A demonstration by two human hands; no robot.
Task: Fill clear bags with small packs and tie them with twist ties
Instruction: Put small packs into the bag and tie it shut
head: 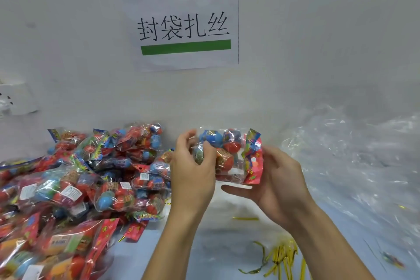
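Note:
I hold a clear bag (pixel 229 154) filled with red and blue small packs above the table, in the middle of the view. My left hand (pixel 193 173) grips its left end, thumb and fingers curled round the plastic. My right hand (pixel 277 179) supports the bag's right end, where a red printed pack sticks out; its fingers lie fairly straight beneath. A bundle of yellow twist ties (pixel 281 257) lies on the table near my right forearm, and a single tie (pixel 245 218) lies under the bag.
A big heap of small colourful packs (pixel 79 177) covers the table's left side. A loose pile of empty clear bags (pixel 363 154) fills the right. A paper sign (pixel 181 23) hangs on the white wall behind; a wall socket (pixel 16 100) sits at left.

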